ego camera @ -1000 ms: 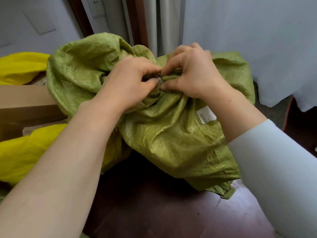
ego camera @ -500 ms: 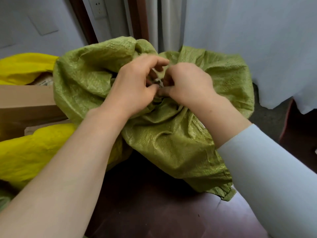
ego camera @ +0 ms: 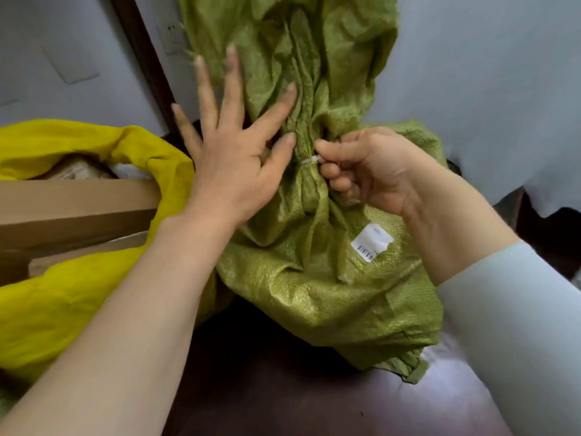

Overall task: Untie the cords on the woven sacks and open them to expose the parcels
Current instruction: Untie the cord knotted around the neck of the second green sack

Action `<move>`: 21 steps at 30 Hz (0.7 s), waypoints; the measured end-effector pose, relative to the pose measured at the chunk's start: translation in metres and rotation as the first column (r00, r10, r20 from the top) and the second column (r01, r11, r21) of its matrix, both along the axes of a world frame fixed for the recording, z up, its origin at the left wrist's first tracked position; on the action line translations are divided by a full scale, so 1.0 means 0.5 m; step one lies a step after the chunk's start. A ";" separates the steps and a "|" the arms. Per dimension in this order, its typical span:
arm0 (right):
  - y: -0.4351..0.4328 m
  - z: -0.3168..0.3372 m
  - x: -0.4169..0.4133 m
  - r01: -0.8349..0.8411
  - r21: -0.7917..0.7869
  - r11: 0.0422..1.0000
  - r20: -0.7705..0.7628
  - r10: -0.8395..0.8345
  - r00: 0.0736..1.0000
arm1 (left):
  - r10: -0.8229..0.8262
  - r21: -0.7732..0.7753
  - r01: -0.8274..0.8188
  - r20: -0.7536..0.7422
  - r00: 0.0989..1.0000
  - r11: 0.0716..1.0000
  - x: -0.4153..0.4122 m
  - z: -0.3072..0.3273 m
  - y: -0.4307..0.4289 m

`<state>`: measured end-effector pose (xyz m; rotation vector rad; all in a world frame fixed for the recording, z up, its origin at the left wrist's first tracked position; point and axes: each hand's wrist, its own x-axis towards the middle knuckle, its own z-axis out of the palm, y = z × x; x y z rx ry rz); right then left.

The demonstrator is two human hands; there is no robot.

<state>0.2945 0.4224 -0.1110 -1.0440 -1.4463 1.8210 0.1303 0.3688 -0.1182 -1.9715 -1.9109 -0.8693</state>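
The green woven sack fills the middle of the frame and sits on a dark surface. Its neck is gathered tight at the centre and its loose top rises to the upper edge. A thin white cord is wrapped round the gathered neck.

The right hand, right of centre, pinches the cord's end between thumb and forefinger, with its other fingers curled under. A pale sleeve covers that forearm at the lower right.

The left hand, left of centre, is released, its fingers straight and spread. Its thumb and forefinger lie against the fabric just above the cord, and it grasps nothing.

A torn white barcode label is stuck on the sack below the right hand.

At the left of the frame a yellow sack lies open round a brown cardboard box, touching the green sack's side. White cloth hangs at the upper right.
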 end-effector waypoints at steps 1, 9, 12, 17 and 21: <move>-0.005 0.002 0.009 -0.044 0.005 0.999 -0.011 0.044 0.999 | -0.074 -0.055 0.082 0.134 0.988 0.995 0.004 0.000 0.008; -0.014 -0.037 0.013 -0.194 0.850 0.490 0.459 -0.510 0.727 | 0.150 -0.498 -0.092 0.078 0.986 0.862 0.054 -0.076 0.050; 0.006 -0.064 0.013 -0.347 0.887 0.306 0.450 -0.398 0.800 | 0.141 -0.523 -0.063 0.111 0.984 0.850 0.053 -0.069 0.064; 0.051 -0.097 0.000 -0.312 0.679 0.664 0.652 -0.351 0.672 | 0.109 -0.500 0.015 0.218 0.970 0.866 0.043 -0.082 0.052; 0.081 -0.116 -0.023 -0.217 0.651 0.727 0.644 -0.378 0.665 | 0.002 -0.213 0.067 0.310 0.951 0.975 0.046 -0.084 0.037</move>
